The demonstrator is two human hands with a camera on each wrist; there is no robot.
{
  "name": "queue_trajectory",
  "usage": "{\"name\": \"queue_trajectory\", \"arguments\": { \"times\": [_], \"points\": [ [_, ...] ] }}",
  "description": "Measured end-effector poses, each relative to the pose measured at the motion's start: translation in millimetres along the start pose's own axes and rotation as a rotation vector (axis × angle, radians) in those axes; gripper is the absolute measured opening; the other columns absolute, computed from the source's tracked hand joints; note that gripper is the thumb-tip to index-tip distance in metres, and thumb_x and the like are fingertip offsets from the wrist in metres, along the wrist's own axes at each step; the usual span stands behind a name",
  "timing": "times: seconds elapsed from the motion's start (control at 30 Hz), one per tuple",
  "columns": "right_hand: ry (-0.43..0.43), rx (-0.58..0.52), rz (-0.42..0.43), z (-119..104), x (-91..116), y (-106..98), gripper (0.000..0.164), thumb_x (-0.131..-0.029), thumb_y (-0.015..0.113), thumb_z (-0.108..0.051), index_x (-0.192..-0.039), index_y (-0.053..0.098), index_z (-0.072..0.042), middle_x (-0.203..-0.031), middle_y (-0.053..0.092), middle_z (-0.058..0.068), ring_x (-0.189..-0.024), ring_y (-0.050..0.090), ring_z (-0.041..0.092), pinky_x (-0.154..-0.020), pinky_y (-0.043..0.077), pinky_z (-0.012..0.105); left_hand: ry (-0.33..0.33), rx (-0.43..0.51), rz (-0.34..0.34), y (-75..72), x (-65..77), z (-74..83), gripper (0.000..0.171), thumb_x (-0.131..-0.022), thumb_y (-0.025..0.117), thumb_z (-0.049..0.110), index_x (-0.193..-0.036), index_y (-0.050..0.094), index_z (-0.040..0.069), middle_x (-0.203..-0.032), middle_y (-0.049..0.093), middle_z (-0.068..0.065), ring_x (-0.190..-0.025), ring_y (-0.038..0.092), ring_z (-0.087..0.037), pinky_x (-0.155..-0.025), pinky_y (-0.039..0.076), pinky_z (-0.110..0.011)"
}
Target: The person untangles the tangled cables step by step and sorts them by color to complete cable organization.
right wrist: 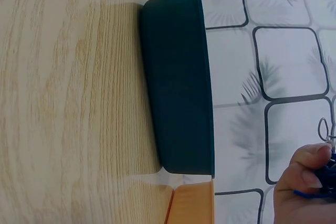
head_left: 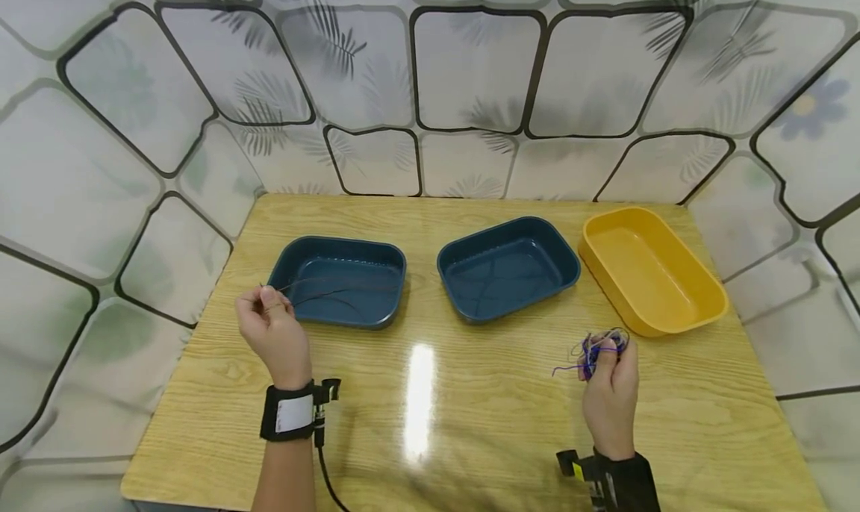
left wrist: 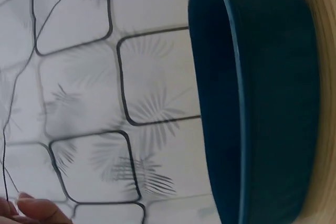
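Observation:
My left hand [head_left: 278,344] pinches thin dark strands [head_left: 329,295] between thumb and fingers at the near left corner of the left blue tray [head_left: 349,241]. The strands stretch rightward over that tray. In the left wrist view, one long thread [left wrist: 17,72] curves up from the fingertips [left wrist: 39,208]. My right hand [head_left: 611,396] grips a tangled bundle of threads [head_left: 593,354], purple, blue and pale, just in front of the yellow tray [head_left: 652,273]. A loose purple end sticks out to the left. The right wrist view shows only part of the bundle [right wrist: 326,177], at its edge.
A second blue tray [head_left: 510,266] stands angled in the middle of the wooden table [head_left: 497,422]. Patterned curtain-like sheeting [head_left: 477,72] rises behind and at both sides of the table. A black cable [head_left: 327,475] runs from the left wrist strap.

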State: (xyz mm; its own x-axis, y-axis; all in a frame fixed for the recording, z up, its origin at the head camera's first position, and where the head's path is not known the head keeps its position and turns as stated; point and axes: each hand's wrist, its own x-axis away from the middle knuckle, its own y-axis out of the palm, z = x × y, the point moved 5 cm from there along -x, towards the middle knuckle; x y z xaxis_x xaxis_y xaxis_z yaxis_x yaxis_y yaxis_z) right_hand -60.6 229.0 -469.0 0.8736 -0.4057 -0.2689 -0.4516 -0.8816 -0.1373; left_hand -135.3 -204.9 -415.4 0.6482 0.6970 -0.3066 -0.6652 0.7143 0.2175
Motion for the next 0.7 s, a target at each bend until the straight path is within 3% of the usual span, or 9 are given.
{"name": "queue_trajectory", "arguments": {
  "times": [0.2,0.5,0.7],
  "points": [
    [-0.002,-0.011,0.007,1,0,0,0.028,-0.111,0.028,-0.015,-0.112,0.04,0.01,-0.082,0.045,0.017,-0.061,0.046,0.021,-0.056,0.041,0.028,-0.162,-0.079,0.034,-16.2,-20.3,-13.9,0.016,-0.107,0.045,0.012,-0.094,0.05,0.005,-0.076,0.048,-0.007,-0.065,0.048,-0.016,-0.059,0.041,-0.02],
    [0.005,-0.005,-0.003,3,1,5,0.028,-0.111,0.028,-0.015,-0.112,0.039,0.011,-0.082,0.045,0.016,-0.06,0.045,0.021,-0.056,0.04,0.028,-0.244,0.023,0.234,-40.7,-41.8,-18.7,0.017,-0.106,0.045,0.016,-0.098,0.05,0.003,-0.077,0.049,-0.01,-0.066,0.049,-0.017,-0.059,0.042,-0.02],
    [0.013,-0.018,-0.019,2,1,9,0.029,-0.111,0.028,-0.016,-0.112,0.038,0.01,-0.084,0.044,0.017,-0.061,0.044,0.022,-0.057,0.04,0.029,-0.278,-0.059,0.241,-45.9,-44.0,-27.8,0.016,-0.106,0.044,0.021,-0.099,0.049,0.008,-0.079,0.046,-0.009,-0.068,0.048,-0.016,-0.061,0.043,-0.02]
  ]
}}
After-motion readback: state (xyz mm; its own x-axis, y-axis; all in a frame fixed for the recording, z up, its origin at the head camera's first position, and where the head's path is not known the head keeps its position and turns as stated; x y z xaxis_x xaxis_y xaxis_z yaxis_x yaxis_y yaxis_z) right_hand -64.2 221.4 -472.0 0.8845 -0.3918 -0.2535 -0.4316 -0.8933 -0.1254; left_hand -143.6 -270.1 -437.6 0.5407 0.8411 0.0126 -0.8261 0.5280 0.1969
